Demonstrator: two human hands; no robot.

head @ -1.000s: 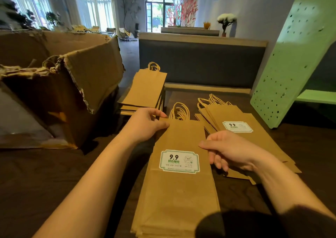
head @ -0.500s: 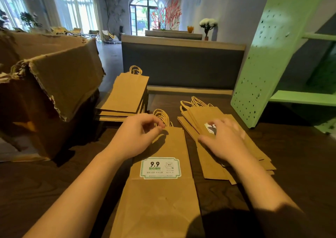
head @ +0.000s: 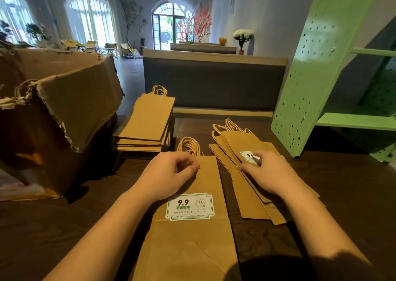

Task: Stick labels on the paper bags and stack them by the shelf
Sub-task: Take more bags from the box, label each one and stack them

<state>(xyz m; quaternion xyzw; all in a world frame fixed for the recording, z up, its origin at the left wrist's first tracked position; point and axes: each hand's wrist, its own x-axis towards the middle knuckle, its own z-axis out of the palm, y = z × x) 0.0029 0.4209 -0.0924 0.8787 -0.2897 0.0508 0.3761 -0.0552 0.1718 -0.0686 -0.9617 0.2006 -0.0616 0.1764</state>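
Paper bag (head: 205,180), labelled, flat on worktop (head: 342,205), near centre. Our left hand (head: 169,173) pinches its far edge by the handles. Right hand (head: 270,173) rests flat, fingers straight, on labelled stack (head: 250,201) just right. Plain stack (head: 150,119) far left, green shelf (head: 310,77) far right.

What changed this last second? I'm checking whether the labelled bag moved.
The right hand moved right, from the near labelled brown paper bag onto the fanned pile of labelled bags, partly covering its label. The left hand slid to the near bag's top edge, pinching it. Bag, unlabelled stack and torn cardboard box stayed.
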